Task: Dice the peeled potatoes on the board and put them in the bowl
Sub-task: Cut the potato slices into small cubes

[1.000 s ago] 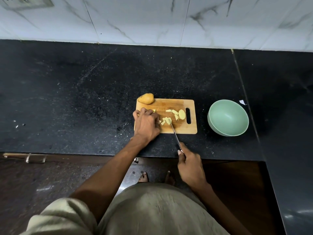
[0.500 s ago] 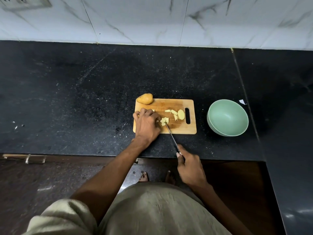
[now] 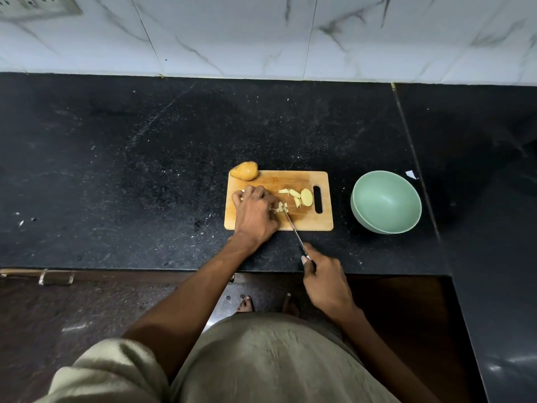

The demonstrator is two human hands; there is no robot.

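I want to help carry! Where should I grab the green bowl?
Probably hold the bowl by its rim, coming from above on its right side: it sits upright and looks empty, its walls curve outward, and the cutting board and knife are on its left.

We see dim, even light, brightest on the marble wall tiles point(image 3: 261, 33). The black counter point(image 3: 145, 155) swallows most of it, with faint glare at its lower right. Wide-angle bending curves the edges, and fine detail stays soft and grainy.
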